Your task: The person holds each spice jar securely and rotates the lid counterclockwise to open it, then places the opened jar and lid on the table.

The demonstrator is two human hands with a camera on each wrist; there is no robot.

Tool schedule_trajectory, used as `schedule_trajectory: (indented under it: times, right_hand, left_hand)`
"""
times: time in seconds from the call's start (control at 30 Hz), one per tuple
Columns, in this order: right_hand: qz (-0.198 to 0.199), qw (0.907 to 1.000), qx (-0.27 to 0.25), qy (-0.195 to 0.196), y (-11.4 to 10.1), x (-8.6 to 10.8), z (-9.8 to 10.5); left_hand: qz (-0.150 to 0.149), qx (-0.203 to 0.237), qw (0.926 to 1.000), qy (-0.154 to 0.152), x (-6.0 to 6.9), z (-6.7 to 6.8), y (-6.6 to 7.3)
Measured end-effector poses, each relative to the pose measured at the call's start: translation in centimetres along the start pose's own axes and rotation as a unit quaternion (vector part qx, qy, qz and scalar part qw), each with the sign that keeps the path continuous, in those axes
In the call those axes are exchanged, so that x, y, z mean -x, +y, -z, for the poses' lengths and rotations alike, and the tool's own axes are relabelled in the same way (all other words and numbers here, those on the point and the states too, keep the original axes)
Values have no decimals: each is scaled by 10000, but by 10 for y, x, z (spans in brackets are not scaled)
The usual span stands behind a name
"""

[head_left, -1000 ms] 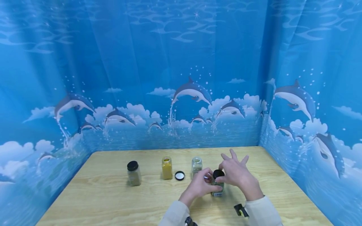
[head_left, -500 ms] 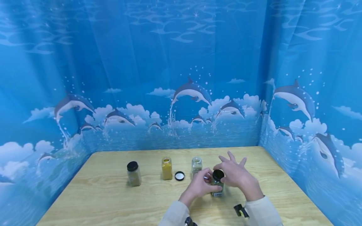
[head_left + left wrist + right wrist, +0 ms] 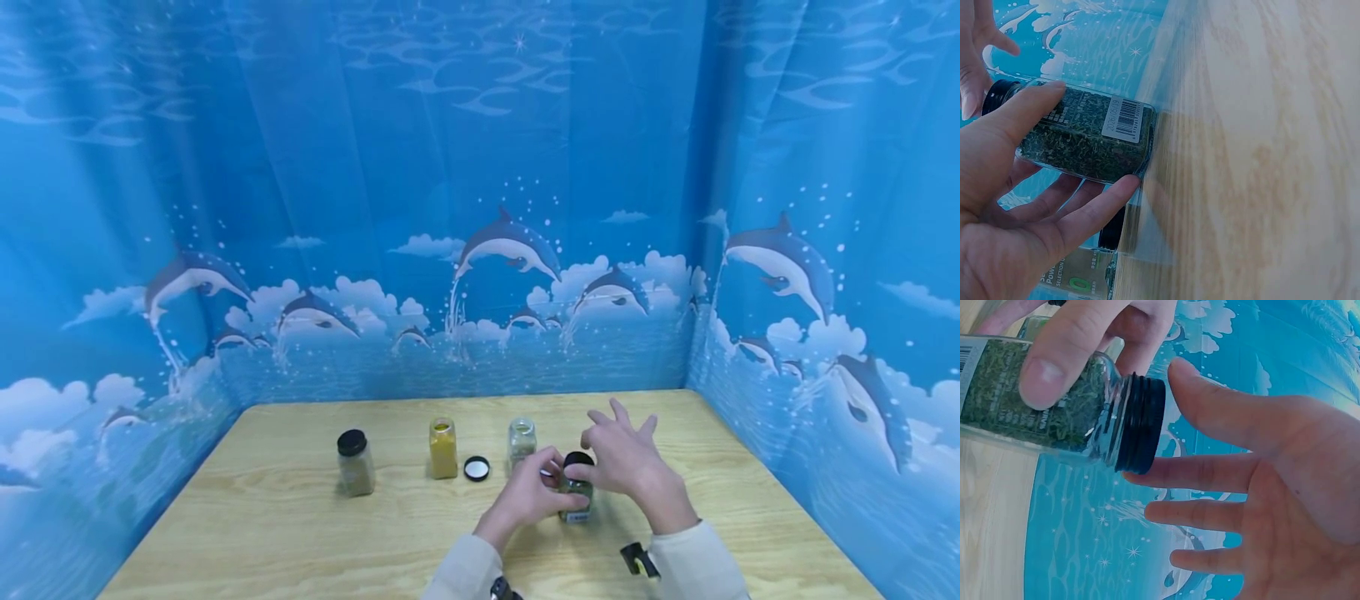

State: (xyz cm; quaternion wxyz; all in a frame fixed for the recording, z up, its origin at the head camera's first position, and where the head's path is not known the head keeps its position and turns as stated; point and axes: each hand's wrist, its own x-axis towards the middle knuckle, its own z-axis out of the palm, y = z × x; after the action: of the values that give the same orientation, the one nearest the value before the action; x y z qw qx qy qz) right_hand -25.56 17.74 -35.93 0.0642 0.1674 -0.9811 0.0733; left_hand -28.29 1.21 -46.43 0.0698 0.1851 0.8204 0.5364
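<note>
While left hand (image 3: 527, 495) grips the herb jar (image 3: 577, 506) (head view), right hand (image 3: 628, 458) is at its black lid (image 3: 577, 459). Left wrist: jar between thumb and fingers. Right wrist: index at lid edge, thumb just off, rest straight, spread.

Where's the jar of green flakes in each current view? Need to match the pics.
Head: low, right of centre; jar of green flakes, partly covered by fingers.
Left wrist: upper left; the jar appears sideways, black lid toward the picture's left edge.
Right wrist: upper left, cut by the left edge; the jar appears sideways, lid near the middle.
Shared landmark: left hand, thumb on the jar in all three.
</note>
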Motion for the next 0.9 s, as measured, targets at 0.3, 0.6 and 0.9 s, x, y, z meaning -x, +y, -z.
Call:
schedule_trajectory:
  times: [0.3, 0.6, 0.9]
  right_hand:
    - [119, 9999, 26, -123, -1, -1, -2]
    - [198, 9991, -146, -345, -4, 1, -1]
    - [200, 9983, -318, -442, -4, 1, 0]
  left_hand:
    - [38, 16, 10000, 19, 1, -1, 0]
    - [-112, 35, 9998, 139, 0, -2, -2]
    - [-114, -21, 9998, 170, 0, -2, 0]
